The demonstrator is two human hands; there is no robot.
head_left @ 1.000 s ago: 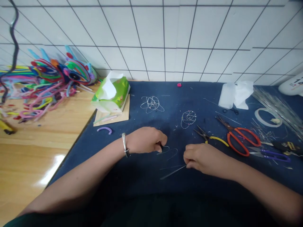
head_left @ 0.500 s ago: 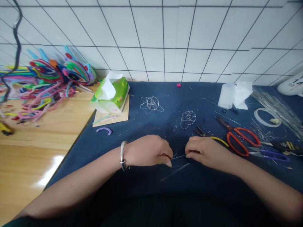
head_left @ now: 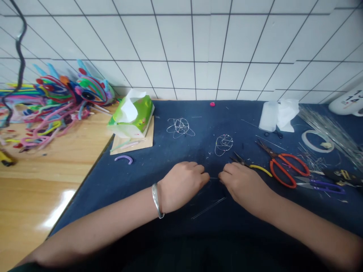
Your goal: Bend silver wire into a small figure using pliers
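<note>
My left hand (head_left: 184,185) and my right hand (head_left: 245,187) face each other low over the dark blue mat. Both are closed, fingertips pinching a thin wire (head_left: 214,178) that spans the small gap between them. Below the hands, a few straight thin wires (head_left: 208,208) lie slantwise on the mat. Beyond them sit two round wire shapes: a looped one (head_left: 181,127) to the left and a beaded one (head_left: 224,143) nearer my right hand. Pliers (head_left: 249,164) with a yellow handle lie just past my right hand, partly covered by it.
Orange-handled scissors (head_left: 289,170), purple-handled scissors (head_left: 326,186), a tape roll (head_left: 317,141) and a wire bundle (head_left: 331,128) lie right. A green tissue pack (head_left: 132,113) rests on a board at left, near a purple curved piece (head_left: 124,159). Colourful pipe cleaners (head_left: 48,121) crowd the wooden surface.
My hands have come closer together and turned, knuckles now up, with less wire showing between them. The view has tilted up slightly; the tools and wire shapes stay put.
</note>
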